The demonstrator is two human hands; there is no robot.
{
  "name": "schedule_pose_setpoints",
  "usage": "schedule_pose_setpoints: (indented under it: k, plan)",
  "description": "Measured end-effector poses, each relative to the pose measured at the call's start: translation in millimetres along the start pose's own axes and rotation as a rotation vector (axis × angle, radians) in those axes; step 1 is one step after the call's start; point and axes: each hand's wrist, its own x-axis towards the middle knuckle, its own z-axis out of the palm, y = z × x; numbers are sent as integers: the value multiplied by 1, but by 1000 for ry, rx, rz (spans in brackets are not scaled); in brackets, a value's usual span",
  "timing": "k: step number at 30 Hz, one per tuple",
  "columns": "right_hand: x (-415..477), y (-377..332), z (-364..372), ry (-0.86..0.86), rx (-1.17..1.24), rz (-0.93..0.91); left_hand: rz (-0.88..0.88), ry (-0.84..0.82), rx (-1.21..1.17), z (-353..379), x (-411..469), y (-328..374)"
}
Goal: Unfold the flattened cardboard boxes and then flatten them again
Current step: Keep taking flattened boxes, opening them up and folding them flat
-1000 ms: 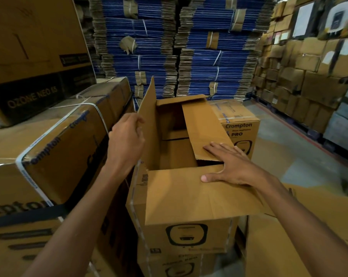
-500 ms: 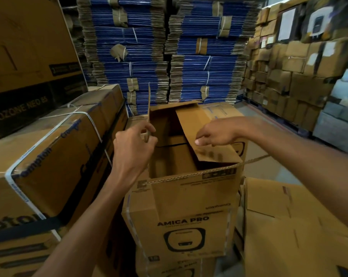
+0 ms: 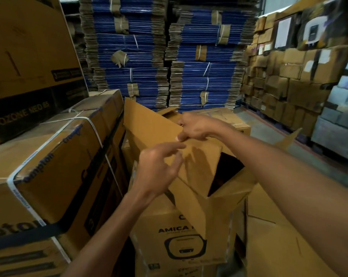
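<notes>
Up close, the right hand (image 3: 197,127) reaches in from the right and pinches the top edge of a long flap (image 3: 153,132) between thumb and curled fingers. The left hand (image 3: 159,170) sits just below it, in front of the same flap, with its fingers loosely curled and the forefinger stretched toward the right hand. It is blurred, so I cannot tell whether it grips the cardboard or only brushes it.

That flap belongs to the cardboard box (image 3: 179,226), which stands opened out in the middle of the view. Its top is open and dark inside, and its front is printed "AMICA". It rests on a second printed box (image 3: 169,266).

Just to the left are strapped bundles of cartons (image 3: 49,156), with a big "OZONE NEO" carton (image 3: 25,56) on top. Flat cardboard sheets (image 3: 279,246) lie at the lower right. Behind rise tall stacks of blue flattened boxes (image 3: 141,56), and a wall of brown cartons (image 3: 289,86) fills the right side.
</notes>
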Motion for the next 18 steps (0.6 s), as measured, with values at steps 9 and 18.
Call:
schedule_pose_setpoints:
  k: [9, 18]
  plan:
    - [-57, 33, -15, 125, -589, -34, -162, -173, 617, -34, 50, -107]
    - [-78, 37, 14, 376, -595, -48, 173, -117, 626, -29, 37, -87]
